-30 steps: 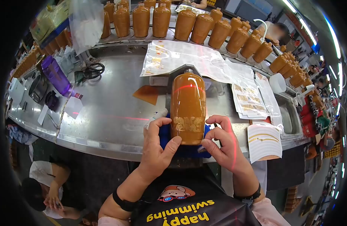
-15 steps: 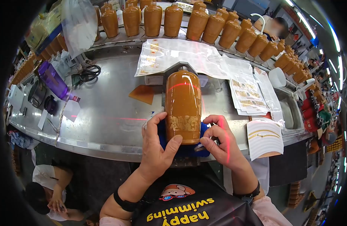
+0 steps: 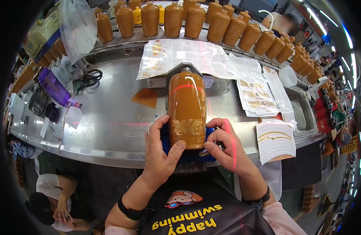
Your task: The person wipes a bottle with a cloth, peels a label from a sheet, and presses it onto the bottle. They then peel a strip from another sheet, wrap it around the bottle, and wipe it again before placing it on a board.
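Observation:
A glossy brown bottle (image 3: 187, 105) with a raised gold pattern near its base lies in an angular holder, its neck pointing away from me. My left hand (image 3: 159, 150) is curled against the bottle's lower left side, thumb on the base edge. On the lower right side, my right hand (image 3: 227, 147) has bent fingers and its thumb touching the bottle. Under the bottle's lower end, a blue cloth (image 3: 165, 141) shows on both sides. Red laser lines cross the bottle and my right hand.
Rows of brown bottles (image 3: 174, 20) stand along the back. Sheets of gold decals (image 3: 257, 94) lie at right, beside a curved white pad (image 3: 275, 141) and a sink (image 3: 302, 111). A purple bottle (image 3: 54, 87) and black cable are at left. Another person sits at lower left.
The view has shifted slightly, and the back row of bottles has moved to the right. Both hands remain at the brown bottle in nearly the same pose.

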Available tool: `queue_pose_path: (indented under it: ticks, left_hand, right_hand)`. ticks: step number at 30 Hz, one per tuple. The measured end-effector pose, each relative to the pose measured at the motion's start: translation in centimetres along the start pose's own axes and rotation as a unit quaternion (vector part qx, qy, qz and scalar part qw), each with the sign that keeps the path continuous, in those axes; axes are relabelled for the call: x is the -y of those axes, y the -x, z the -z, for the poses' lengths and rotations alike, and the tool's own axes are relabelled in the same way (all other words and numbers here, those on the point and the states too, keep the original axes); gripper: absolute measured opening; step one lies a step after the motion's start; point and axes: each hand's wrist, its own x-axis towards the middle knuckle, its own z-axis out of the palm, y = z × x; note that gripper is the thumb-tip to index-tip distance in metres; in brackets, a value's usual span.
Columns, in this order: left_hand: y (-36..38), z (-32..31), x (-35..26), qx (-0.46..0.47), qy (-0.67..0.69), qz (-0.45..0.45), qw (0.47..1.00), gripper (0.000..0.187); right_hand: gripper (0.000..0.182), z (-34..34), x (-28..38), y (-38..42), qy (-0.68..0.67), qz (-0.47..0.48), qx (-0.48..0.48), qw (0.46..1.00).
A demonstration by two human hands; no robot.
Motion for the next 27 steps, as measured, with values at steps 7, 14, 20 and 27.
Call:
queue_pose_path:
  ticks: [7,14,20,27]
  left_hand:
    - [0.1,0.2,0.6,0.004,0.064,0.015,0.998,0.059]
    - [0.1,0.1,0.4,0.010,0.028,0.005,1.000,0.059]
    - [-0.1,-0.1,-0.1,0.006,-0.012,-0.003,1.000,0.066]
    - [-0.1,-0.2,0.1,0.007,-0.015,-0.001,1.000,0.067]
  right_hand:
    - [0.027,0.3,-0.3,0.1,-0.081,-0.048,0.025,0.995]
    - [0.031,0.3,0.0,0.1,-0.144,-0.076,0.012,0.987]
    - [0.022,-0.4,0.3,-0.1,-0.054,-0.028,-0.010,0.998]
    - [0.020,-0.7,0.0,0.0,-0.044,-0.031,-0.027,0.998]
